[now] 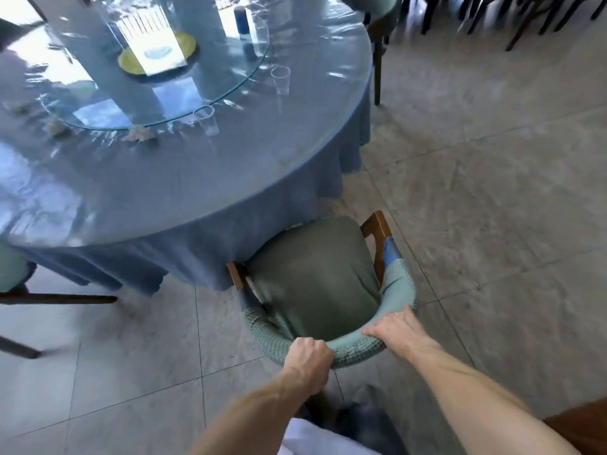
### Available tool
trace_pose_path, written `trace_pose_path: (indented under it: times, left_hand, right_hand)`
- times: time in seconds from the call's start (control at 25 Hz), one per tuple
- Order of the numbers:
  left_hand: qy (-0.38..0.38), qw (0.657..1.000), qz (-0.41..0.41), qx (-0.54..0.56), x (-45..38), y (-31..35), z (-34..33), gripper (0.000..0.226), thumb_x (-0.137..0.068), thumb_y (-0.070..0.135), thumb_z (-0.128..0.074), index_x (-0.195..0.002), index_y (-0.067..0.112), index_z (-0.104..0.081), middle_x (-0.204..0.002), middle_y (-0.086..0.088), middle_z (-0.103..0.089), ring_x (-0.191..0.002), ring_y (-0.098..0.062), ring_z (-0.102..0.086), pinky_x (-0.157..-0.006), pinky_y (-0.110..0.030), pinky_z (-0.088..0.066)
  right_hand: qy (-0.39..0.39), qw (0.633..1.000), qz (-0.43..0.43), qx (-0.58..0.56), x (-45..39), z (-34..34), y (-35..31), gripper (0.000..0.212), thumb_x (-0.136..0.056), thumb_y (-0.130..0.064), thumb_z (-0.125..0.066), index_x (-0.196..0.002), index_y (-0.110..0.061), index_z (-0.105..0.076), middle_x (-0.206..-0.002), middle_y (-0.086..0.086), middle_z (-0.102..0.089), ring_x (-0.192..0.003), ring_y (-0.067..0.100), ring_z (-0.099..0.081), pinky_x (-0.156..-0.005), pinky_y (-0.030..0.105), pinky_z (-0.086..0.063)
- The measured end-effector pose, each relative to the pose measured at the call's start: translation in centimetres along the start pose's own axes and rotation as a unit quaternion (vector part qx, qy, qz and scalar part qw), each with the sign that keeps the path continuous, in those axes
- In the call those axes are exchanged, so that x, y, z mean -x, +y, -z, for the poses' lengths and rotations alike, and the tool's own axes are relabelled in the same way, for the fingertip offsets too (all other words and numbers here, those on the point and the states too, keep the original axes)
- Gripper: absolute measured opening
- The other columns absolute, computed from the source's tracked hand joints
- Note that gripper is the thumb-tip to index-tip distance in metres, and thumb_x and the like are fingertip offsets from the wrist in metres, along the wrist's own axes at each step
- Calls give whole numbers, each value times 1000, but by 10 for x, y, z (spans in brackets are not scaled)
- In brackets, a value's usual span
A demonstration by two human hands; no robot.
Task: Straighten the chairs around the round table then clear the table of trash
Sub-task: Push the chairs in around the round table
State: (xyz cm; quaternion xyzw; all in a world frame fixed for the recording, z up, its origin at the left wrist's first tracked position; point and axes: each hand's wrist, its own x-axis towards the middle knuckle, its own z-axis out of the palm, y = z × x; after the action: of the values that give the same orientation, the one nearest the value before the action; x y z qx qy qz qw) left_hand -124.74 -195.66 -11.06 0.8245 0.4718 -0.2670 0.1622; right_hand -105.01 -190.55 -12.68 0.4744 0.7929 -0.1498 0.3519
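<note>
Near the bottom, by the table edge: both hands hold one chair.

Chair: the green chair (315, 284) stands on the floor tiles (492, 198). Its seat is partly pushed under the round table (184, 185), and the curved back points toward the person.

Left hand: the left hand (308, 356) is curled tight around the top rail of the chair back, on the left part of the curve.

Right hand: the right hand (395, 326) lies over the rail just to the right. Its fingers wrap over the top and its thumb reaches along the inside edge.

Chair and grip: the seat lies just beyond both hands, between them and the table.

Table: a blue cloth (203, 257) hangs down and touches the chair's front. A round glass turntable (230, 90) sits in the middle.

On the table: two clear plastic cups, one (207, 119) by the near rim of the turntable and one (281, 79) farther right. Crumpled tissues (139, 134) lie near the first cup. A dark blue cylinder (242, 19) stands on the turntable.

Hard to see: the chair's front legs are hidden by the cloth. Bright shine covers much of the tabletop, and the picture is blurry. Another chair (19, 284) at the left is cut off by the edge. Dark chair legs (512, 18) at the top right are cut off too.
</note>
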Motion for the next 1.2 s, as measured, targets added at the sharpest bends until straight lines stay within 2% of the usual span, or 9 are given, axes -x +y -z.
trace_pose_path:
  times: [0.12,0.32,0.48,0.64,0.76,0.88,1.0,1.08,1.2]
  left_hand:
    - [4,1000,8,-5,-19,4,13,18,-89,13,-53,-97,9,-69,-100,-13,-70,-93,-35,-67,-70,-37,-46]
    - [0,1000,29,11,-44,24,32,18,-88,14,-55,-97,9,-70,-99,-12,-71,-90,-35,-68,-70,-38,-48]
    - [-30,996,79,10,-61,45,45,19,-87,14,-55,-97,9,-69,-98,-12,-71,-89,-35,-68,-71,-38,-49]
    - [-42,986,160,28,-77,83,56,19,-87,18,-55,-98,12,-70,-98,-11,-72,-90,-34,-69,-76,-39,-52]
    - [-18,957,272,104,-87,117,51,21,-88,28,-57,-102,16,-68,-102,-8,-72,-94,-31,-68,-79,-38,-53]
    - [27,912,366,184,-92,151,46,28,-91,34,-54,-113,17,-60,-116,-6,-65,-109,-27,-60,-88,-38,-48]
    - [54,874,417,243,-93,167,46,39,-95,40,-51,-124,14,-53,-129,-6,-55,-123,-25,-47,-96,-40,-44]
    - [54,855,440,268,-93,176,49,47,-95,43,-50,-129,12,-50,-135,-7,-51,-129,-26,-41,-101,-42,-42]
    - [36,847,458,268,-99,184,70,51,-94,48,-49,-130,11,-50,-135,-10,-52,-128,-29,-43,-101,-44,-39]
  right_hand:
    - [14,1000,15,14,-15,1,23,46,-99,-14,-43,-135,-42,-43,-137,1,-57,-124,28,-53,-103,59,-31]
    - [32,999,23,24,-19,4,64,49,-102,-12,-38,-142,-41,-40,-145,1,-50,-135,29,-43,-111,61,-23]
    - [54,993,87,53,-27,-5,95,56,-96,-6,-43,-137,-43,-40,-134,-1,-59,-121,29,-55,-101,53,-33]
    - [75,985,144,52,-29,-15,134,47,-94,-8,-46,-129,-39,-46,-122,-1,-64,-115,27,-59,-97,55,-29]
    - [85,980,176,48,-23,-20,164,43,-93,-9,-47,-127,-36,-48,-120,-2,-64,-114,25,-59,-91,49,-34]
    - [105,970,215,45,-12,-19,183,43,-91,-8,-46,-126,-32,-46,-121,-3,-61,-114,25,-57,-84,41,-42]
    - [99,965,240,32,-5,-16,191,42,-92,-11,-46,-130,-30,-44,-124,-2,-58,-117,26,-54,-84,38,-46]
    - [85,964,251,32,-2,-11,195,38,-95,-22,-45,-132,-29,-44,-129,-1,-57,-120,26,-54,-88,40,-48]
    - [49,964,261,9,6,4,207,44,-95,-36,-46,-138,-30,-45,-137,-1,-55,-126,25,-52,-95,40,-48]
